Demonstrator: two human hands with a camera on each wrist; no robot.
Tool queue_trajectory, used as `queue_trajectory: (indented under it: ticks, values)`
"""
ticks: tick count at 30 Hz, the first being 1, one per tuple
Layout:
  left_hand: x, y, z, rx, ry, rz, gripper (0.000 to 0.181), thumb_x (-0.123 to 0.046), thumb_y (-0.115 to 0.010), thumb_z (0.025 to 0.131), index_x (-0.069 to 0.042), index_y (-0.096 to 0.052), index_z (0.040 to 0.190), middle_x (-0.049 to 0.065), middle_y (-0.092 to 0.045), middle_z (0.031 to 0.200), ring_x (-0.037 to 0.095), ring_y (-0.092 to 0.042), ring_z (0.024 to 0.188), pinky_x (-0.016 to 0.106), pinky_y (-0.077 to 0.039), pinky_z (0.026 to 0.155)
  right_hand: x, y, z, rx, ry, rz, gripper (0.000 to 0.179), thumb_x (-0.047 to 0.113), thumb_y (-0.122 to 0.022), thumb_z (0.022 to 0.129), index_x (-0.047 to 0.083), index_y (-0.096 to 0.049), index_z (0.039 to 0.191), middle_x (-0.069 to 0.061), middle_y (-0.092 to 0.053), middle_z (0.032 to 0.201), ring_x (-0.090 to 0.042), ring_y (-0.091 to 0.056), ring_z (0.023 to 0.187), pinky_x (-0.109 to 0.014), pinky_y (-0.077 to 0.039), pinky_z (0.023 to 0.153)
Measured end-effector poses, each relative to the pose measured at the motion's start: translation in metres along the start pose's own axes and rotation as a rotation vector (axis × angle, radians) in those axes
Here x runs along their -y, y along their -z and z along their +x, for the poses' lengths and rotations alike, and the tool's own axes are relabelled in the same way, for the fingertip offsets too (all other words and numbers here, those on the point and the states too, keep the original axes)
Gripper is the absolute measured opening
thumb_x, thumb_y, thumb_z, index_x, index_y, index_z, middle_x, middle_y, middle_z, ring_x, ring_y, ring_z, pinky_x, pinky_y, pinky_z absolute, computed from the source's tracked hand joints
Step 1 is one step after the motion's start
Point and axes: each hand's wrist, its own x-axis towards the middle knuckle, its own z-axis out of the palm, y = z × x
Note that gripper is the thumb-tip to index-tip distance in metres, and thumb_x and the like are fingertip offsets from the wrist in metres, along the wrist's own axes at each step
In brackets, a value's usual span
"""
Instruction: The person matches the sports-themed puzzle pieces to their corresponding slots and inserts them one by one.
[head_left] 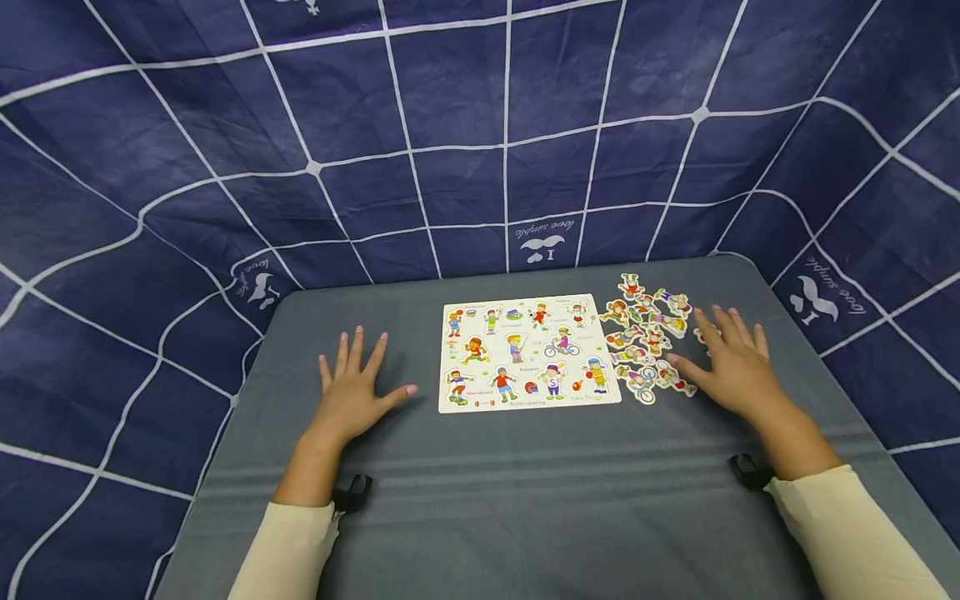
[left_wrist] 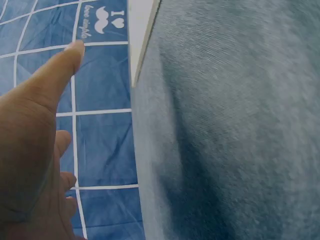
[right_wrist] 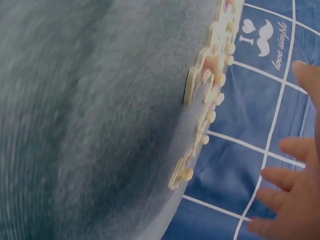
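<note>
A white puzzle board point(head_left: 491, 350) printed with cartoon sports figures lies flat on the grey table. Just right of it, a heap of figure-shaped puzzle pieces point(head_left: 637, 354) spreads out, some overlapping; small round knobs point(right_wrist: 187, 174) stick up from them in the right wrist view. To the left of the board, my left hand point(head_left: 351, 404) is spread with nothing in it, the thumb pointing toward the board's edge. My right hand point(head_left: 735, 367) is spread too, beside the heap, its thumb and index finger nearest the pieces. It partly hides one small piece point(head_left: 701, 335).
Grey cloth covers the table point(head_left: 480, 500), with creases running across its front part. A dark blue curtain point(head_left: 457, 108) with white grid lines rises behind the table and along both sides. Black straps point(head_left: 354, 493) sit at both wrists, beside cream sleeves point(head_left: 288, 554).
</note>
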Motion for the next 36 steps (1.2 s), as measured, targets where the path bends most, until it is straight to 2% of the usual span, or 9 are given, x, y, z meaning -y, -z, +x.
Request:
queue_trajectory:
  ticks: [5, 8, 12, 16, 22, 27, 36]
  values:
    - [-0.004, -0.001, 0.001, 0.039, -0.014, -0.079, 0.103, -0.068, -0.067, 0.086, -0.024, -0.017, 0.164, 0.018, 0.0, 0.171, 0.041, 0.006, 0.158, 0.075, -0.005, 0.119, -0.002, 0.001, -0.001, -0.05, 0.068, 0.048, 0.072, 0.038, -0.066, 0.097, 0.001, -0.039, 0.154, -0.033, -0.028, 0.159, -0.054, -0.023, 0.149, -0.074, -0.021, 0.113]
    - [-0.009, -0.004, 0.002, 0.09, -0.045, -0.121, 0.102, -0.068, -0.068, 0.085, -0.024, -0.02, 0.164, 0.018, -0.005, 0.171, 0.042, 0.0, 0.158, 0.074, -0.008, 0.119, -0.002, 0.003, -0.002, -0.067, 0.087, 0.05, 0.065, 0.032, -0.067, 0.097, 0.0, -0.046, 0.149, -0.032, -0.033, 0.157, -0.057, -0.031, 0.142, -0.075, -0.027, 0.107]
    - [-0.015, -0.009, 0.001, 0.145, -0.075, -0.122, 0.101, -0.067, -0.07, 0.084, -0.023, -0.024, 0.163, 0.02, -0.014, 0.17, 0.045, -0.006, 0.157, 0.074, -0.01, 0.118, 0.0, 0.001, -0.003, -0.052, 0.116, 0.033, 0.058, 0.029, -0.069, 0.096, 0.0, -0.052, 0.144, -0.031, -0.04, 0.151, -0.057, -0.04, 0.134, -0.073, -0.032, 0.102]
    - [-0.02, -0.013, 0.0, 0.182, -0.083, -0.129, 0.099, -0.063, -0.073, 0.084, -0.023, -0.026, 0.162, 0.019, -0.019, 0.169, 0.045, -0.008, 0.157, 0.074, -0.01, 0.119, 0.002, -0.004, -0.005, -0.048, 0.185, 0.017, 0.05, 0.022, -0.072, 0.093, 0.0, -0.058, 0.136, -0.03, -0.047, 0.143, -0.053, -0.045, 0.129, -0.071, -0.037, 0.1]
    - [-0.028, -0.021, 0.005, 0.258, -0.088, -0.155, 0.102, -0.066, -0.071, 0.083, -0.023, -0.025, 0.163, 0.02, -0.016, 0.169, 0.044, -0.007, 0.157, 0.075, -0.01, 0.119, 0.002, -0.011, -0.01, -0.066, 0.286, 0.022, 0.04, 0.013, -0.076, 0.087, 0.0, -0.066, 0.124, -0.027, -0.057, 0.131, -0.049, -0.054, 0.12, -0.065, -0.042, 0.096]
    - [-0.032, -0.027, 0.009, 0.302, -0.071, -0.164, 0.102, -0.068, -0.071, 0.083, -0.026, -0.024, 0.163, 0.019, -0.013, 0.17, 0.043, -0.004, 0.158, 0.074, -0.007, 0.119, 0.006, -0.014, -0.01, -0.026, 0.32, 0.02, 0.038, 0.011, -0.078, 0.086, 0.001, -0.069, 0.121, -0.024, -0.064, 0.122, -0.045, -0.062, 0.112, -0.062, -0.047, 0.093]
    - [-0.034, -0.034, 0.015, 0.295, -0.074, -0.172, 0.092, -0.063, -0.069, 0.087, -0.028, -0.027, 0.162, 0.018, -0.012, 0.17, 0.041, 0.0, 0.158, 0.075, -0.001, 0.119, 0.008, -0.02, -0.011, 0.028, 0.315, 0.024, 0.03, 0.009, -0.076, 0.088, 0.0, -0.072, 0.116, -0.02, -0.069, 0.11, -0.04, -0.067, 0.101, -0.058, -0.051, 0.088]
